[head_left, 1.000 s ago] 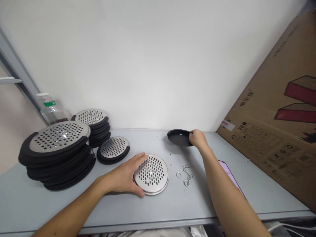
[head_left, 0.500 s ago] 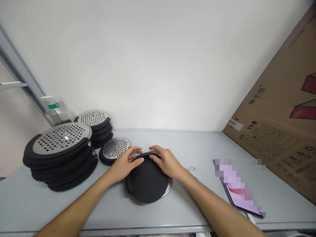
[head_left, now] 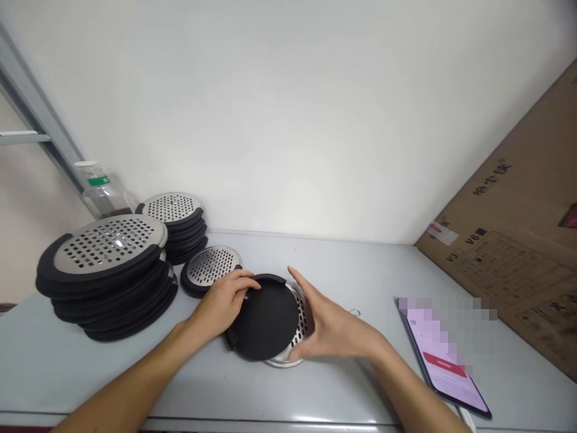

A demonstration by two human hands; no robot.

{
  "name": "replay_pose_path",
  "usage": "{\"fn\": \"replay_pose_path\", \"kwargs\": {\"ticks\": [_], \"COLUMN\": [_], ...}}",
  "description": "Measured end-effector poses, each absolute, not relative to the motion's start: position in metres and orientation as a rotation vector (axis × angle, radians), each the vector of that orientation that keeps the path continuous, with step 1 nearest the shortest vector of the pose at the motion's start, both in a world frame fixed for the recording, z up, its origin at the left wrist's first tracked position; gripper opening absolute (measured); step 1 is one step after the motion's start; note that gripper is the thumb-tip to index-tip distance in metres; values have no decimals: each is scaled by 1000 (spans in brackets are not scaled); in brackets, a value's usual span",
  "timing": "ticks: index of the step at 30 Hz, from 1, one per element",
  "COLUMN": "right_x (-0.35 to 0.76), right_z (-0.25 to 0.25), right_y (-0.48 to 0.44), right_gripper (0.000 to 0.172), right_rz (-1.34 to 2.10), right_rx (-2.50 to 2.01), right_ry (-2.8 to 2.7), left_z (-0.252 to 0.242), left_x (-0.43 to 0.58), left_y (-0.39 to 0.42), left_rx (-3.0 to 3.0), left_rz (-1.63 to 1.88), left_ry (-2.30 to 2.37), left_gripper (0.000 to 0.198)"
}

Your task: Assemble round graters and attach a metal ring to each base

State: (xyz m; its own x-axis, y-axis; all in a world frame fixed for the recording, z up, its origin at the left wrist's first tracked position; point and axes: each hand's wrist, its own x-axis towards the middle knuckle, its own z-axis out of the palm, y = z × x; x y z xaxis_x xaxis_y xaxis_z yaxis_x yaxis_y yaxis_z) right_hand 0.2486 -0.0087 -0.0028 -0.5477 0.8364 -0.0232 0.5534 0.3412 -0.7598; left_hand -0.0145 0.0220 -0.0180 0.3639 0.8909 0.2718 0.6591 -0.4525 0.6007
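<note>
In front of me a round black cover with a raised rim lies on the table. It overlaps a silver perforated disc, whose right part sticks out from under it. My left hand grips the cover's upper left rim, its fingers bent over the edge. Around the disc's right side my right hand is spread, thumb low at the metal edge and fingers stretched out above. Just behind the left hand lies another perforated disc in a black rim.
At the left stands a tall stack of black-rimmed perforated discs, with a smaller stack behind it. A clear jar is by the wall. On the right lie a phone with a cable and a large cardboard box.
My right hand has moved off the cover's top rim to the right side and opened wide. More of the perforated disc shows beside the cover. The view has shifted slightly.
</note>
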Motion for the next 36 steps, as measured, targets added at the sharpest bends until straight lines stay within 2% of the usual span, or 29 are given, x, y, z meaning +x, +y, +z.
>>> {"fn": "replay_pose_path", "kwargs": {"ticks": [3,13,17,24,29,36], "right_x": [250,225,237,252,260,269], "right_z": [-7,-22,-25,-39,-35,-35], "right_y": [-19,-21,-15,7,16,21], "right_gripper": [138,139,134,113,107,100], "right_rz": [1079,954,970,614,502,461], "right_rx": [-1288,-1463,-1620,-1747,-1799,-1836], "right_ry": [-2286,-2338,-2255,-2140,-2073,-2086], "left_z": [-21,-23,-23,-28,-32,-52], "left_x": [-18,-11,-9,-6,-7,-10], "left_y": [24,26,30,30,21,10], "left_rx": [2272,2073,2006,1983,2006,2111], "left_rz": [762,709,677,644,591,551], "left_ry": [1436,1447,1384,1378,1447,1420], "left_gripper": [39,46,49,54,57,70]}}
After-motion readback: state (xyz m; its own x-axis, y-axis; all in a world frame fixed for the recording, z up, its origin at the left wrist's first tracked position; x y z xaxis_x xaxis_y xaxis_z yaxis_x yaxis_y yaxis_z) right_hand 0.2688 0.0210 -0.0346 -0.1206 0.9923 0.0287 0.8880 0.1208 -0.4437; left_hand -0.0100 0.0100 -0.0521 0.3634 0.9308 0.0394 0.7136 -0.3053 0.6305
